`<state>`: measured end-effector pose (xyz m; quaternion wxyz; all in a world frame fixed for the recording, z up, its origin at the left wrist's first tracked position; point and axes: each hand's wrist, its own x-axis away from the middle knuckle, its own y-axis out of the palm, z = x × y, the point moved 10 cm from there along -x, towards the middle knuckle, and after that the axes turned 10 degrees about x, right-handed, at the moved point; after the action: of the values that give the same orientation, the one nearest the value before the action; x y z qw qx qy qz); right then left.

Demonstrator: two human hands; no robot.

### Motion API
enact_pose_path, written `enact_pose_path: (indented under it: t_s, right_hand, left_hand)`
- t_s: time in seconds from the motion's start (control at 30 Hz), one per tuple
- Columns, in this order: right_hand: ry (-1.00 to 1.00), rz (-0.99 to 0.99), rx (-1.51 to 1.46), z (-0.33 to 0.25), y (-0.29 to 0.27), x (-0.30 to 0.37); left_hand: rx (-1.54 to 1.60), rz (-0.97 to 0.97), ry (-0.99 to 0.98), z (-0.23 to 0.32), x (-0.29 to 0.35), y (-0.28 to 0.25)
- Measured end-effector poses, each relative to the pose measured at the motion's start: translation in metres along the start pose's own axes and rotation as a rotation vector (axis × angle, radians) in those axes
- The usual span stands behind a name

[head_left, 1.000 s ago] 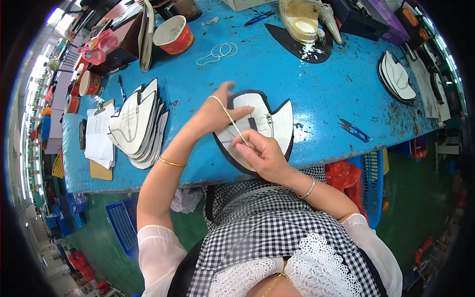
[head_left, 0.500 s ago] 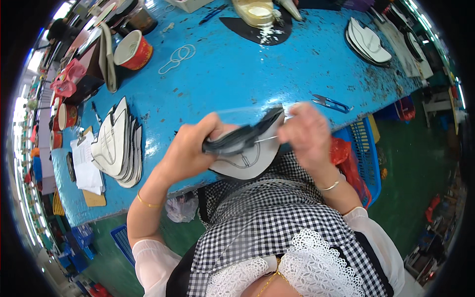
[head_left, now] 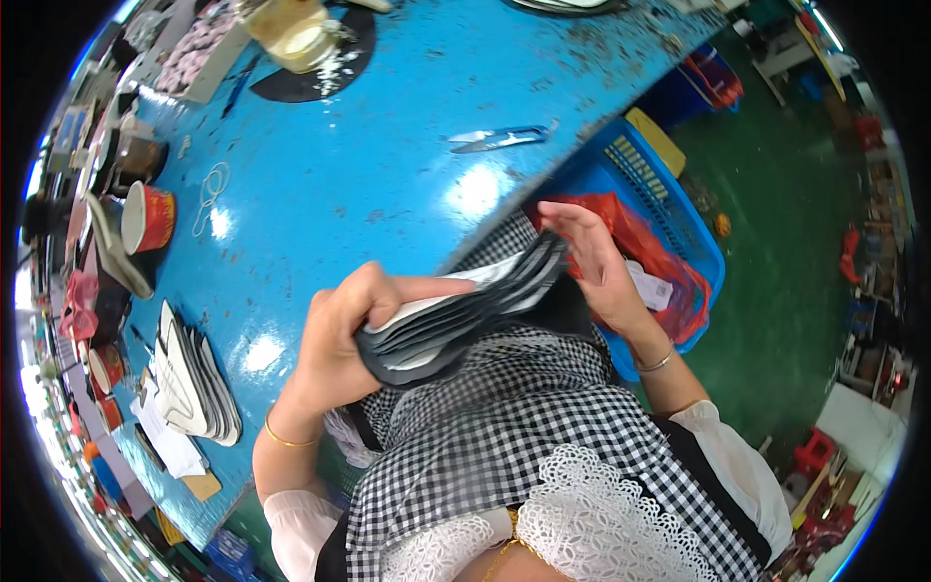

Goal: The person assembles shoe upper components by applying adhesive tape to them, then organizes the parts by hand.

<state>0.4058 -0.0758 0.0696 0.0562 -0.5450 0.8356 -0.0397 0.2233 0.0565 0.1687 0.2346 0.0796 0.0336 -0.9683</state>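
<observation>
My left hand [head_left: 335, 339] is closed round one end of a bundle of flat black-and-white cut pieces [head_left: 465, 315], which look like shoe upper parts. Its thumb lies on top, and the layered edges fan out above my lap. At the bundle's other end is my right hand [head_left: 603, 267], its fingers stretched out and apart. I cannot tell whether that hand touches the bundle. Another stack of similar white pieces [head_left: 189, 378] lies on the blue table [head_left: 359, 194] at the left.
Thread snips [head_left: 499, 139] lie near the table's right edge. Beside the table stands a blue basket [head_left: 713, 281] with a red plastic bag [head_left: 630, 228] inside. Rubber bands [head_left: 211, 199], a red-and-white paper tub [head_left: 147, 218] and a yellowish container [head_left: 296, 39] are on the table.
The view has turned right, toward the basket. The bundle has tilted so its layered edges show. My right hand has opened from a pinch at a light strand by the bundle.
</observation>
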Motion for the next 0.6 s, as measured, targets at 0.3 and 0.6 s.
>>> enact_pose_path:
  t_s: [0.3, 0.6]
  right_hand:
    - [0.320, 0.339, 0.281, 0.044, -0.172, 0.058]
    - [0.576, -0.294, 1.263, 0.135, -0.210, 0.110]
  left_hand:
    - [0.015, -0.185, -0.114, -0.082, -0.060, 0.097]
    - [-0.328, -0.404, -0.198, -0.182, -0.018, 0.134]
